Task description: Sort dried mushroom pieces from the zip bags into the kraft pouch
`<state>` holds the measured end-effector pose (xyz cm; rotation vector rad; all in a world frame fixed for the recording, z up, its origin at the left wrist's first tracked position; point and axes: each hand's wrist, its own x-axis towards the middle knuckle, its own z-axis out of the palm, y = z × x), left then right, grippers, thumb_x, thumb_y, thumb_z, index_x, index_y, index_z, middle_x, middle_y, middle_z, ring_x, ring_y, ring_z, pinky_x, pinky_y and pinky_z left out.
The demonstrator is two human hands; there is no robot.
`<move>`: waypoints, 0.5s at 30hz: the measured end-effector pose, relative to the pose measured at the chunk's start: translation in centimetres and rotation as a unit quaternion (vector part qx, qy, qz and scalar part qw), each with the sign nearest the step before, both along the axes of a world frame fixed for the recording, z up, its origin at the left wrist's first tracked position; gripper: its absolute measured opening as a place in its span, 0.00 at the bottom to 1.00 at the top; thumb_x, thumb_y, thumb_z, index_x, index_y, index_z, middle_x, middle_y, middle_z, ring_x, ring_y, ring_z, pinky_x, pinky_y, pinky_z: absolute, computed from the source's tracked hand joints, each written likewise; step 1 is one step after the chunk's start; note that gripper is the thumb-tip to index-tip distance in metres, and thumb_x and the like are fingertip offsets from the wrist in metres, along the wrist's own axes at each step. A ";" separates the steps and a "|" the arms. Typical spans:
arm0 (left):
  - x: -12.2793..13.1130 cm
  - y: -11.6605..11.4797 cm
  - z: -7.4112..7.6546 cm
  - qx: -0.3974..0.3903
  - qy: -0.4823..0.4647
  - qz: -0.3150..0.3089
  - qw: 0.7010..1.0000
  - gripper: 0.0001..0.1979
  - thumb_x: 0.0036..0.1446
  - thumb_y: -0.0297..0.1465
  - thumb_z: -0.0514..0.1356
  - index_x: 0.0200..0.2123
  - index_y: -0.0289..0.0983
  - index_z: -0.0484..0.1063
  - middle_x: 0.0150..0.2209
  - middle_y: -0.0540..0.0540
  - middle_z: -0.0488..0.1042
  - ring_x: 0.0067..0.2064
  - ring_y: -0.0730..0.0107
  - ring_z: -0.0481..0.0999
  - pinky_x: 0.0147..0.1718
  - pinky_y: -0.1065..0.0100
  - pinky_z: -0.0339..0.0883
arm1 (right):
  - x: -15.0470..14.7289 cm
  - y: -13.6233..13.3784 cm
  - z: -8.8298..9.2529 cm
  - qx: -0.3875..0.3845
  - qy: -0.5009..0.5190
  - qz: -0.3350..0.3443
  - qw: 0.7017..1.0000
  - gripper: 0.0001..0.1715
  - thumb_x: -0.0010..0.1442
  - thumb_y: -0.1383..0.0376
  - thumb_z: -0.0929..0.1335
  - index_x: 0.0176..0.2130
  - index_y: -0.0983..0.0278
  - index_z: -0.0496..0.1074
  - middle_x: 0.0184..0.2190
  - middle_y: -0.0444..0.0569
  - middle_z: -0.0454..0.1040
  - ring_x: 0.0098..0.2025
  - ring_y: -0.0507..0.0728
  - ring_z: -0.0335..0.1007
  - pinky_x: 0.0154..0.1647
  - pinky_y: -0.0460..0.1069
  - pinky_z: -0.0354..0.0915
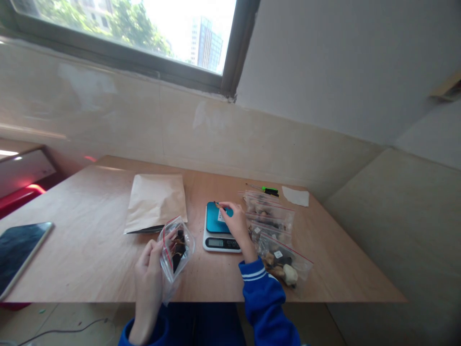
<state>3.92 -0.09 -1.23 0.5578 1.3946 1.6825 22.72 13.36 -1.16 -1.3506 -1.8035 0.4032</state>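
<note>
My left hand (pixel 148 269) grips a clear zip bag (pixel 176 250) with a red seal, which holds dark and brown pieces. My right hand (pixel 236 223) pinches a small brown piece (pixel 217 205) between its fingertips, over the teal platform of a digital scale (pixel 218 242). The piece is not touching the platform, as far as I can tell. Just right of that hand lie several zip bags (pixel 270 216) of small lumps, and the nearest bag (pixel 279 264) holds pale and dark lumps beside my right sleeve.
A kraft paper envelope (pixel 154 202) lies on the wooden table (pixel 82 254) left of the scale. A dark tablet (pixel 18 254) sits at the left edge. A green-handled screwdriver (pixel 270 191) and a white paper slip (pixel 295 196) lie at the back right, near the wall.
</note>
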 end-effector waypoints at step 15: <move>-0.4 0.2 -0.4 0.018 0.012 0.035 0.999 0.11 0.53 0.40 0.59 0.26 0.39 0.66 0.31 0.49 0.79 0.38 0.62 0.78 0.36 0.66 0.72 | -2.3 -6.0 3.0 -0.038 0.085 0.156 0.983 0.11 0.62 0.67 0.64 0.40 0.61 0.77 0.37 0.47 0.78 0.38 0.53 0.72 0.38 0.47 0.67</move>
